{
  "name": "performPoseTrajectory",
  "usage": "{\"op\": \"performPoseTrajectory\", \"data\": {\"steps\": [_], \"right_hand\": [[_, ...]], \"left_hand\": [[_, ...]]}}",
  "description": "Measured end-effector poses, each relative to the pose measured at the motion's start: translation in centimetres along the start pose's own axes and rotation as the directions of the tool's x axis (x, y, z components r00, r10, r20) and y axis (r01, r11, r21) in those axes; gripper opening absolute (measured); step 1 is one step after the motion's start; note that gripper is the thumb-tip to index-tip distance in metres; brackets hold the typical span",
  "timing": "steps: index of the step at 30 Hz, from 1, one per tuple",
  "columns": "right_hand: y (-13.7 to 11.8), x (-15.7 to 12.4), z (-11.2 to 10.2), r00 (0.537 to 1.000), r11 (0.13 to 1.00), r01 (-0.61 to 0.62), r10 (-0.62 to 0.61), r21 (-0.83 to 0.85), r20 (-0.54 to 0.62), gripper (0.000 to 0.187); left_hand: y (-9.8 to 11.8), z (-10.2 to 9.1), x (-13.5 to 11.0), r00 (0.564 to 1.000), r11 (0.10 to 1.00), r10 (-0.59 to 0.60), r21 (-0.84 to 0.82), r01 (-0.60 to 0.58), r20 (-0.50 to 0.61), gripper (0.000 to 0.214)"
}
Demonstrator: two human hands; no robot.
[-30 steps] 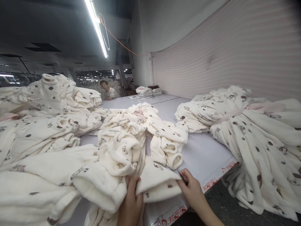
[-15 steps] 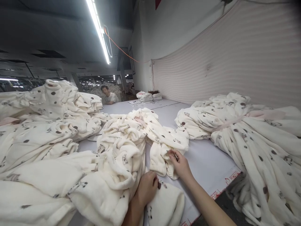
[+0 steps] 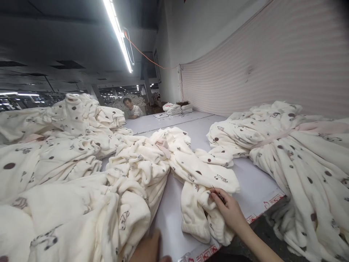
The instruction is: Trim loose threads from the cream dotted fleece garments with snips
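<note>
A cream fleece garment (image 3: pixel 196 174) with brown dots lies across the white table (image 3: pixel 245 185), its sleeve end bunched near the front edge. My right hand (image 3: pixel 227 209) grips that bunched sleeve, fingers closed, with a small thin dark tool poking out between them. My left hand (image 3: pixel 148 249) shows only partly at the bottom edge, blurred, beside a heap of the same fleece (image 3: pixel 89 214); its fingers cannot be made out.
Large piles of the same dotted fleece rise at the left (image 3: pixel 54 142) and right (image 3: pixel 294 153). A striped cloth wall (image 3: pixel 259 65) runs along the right. Folded stacks (image 3: pixel 177 108) sit at the far end, where another person (image 3: pixel 132 108) sits.
My right hand has pulled the sleeve toward the front edge and to the right. My left hand has let go of the fleece and dropped to the bottom edge.
</note>
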State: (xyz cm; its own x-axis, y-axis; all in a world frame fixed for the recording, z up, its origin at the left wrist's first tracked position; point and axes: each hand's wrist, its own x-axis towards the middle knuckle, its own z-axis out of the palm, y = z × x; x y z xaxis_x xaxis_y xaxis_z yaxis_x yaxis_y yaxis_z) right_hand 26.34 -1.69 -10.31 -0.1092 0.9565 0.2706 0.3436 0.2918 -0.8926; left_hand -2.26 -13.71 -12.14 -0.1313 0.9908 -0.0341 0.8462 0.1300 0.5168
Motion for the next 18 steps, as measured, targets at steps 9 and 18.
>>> {"op": "performPoseTrajectory", "data": {"steps": [9, 18], "right_hand": [[-2.9, -5.1, 1.5, 0.993, 0.980, 0.100, -0.088, -0.173, 0.078, 0.026], [-2.3, -6.1, 2.3, 0.983, 0.940, 0.184, -0.177, -0.288, 0.051, 0.026]], "left_hand": [[10.8, 3.7, 3.0, 0.982, 0.871, 0.104, -0.462, -0.168, -0.160, 0.003], [11.3, 3.2, 1.7, 0.982, 0.581, -0.040, -0.804, -0.126, -0.182, 0.025]]}}
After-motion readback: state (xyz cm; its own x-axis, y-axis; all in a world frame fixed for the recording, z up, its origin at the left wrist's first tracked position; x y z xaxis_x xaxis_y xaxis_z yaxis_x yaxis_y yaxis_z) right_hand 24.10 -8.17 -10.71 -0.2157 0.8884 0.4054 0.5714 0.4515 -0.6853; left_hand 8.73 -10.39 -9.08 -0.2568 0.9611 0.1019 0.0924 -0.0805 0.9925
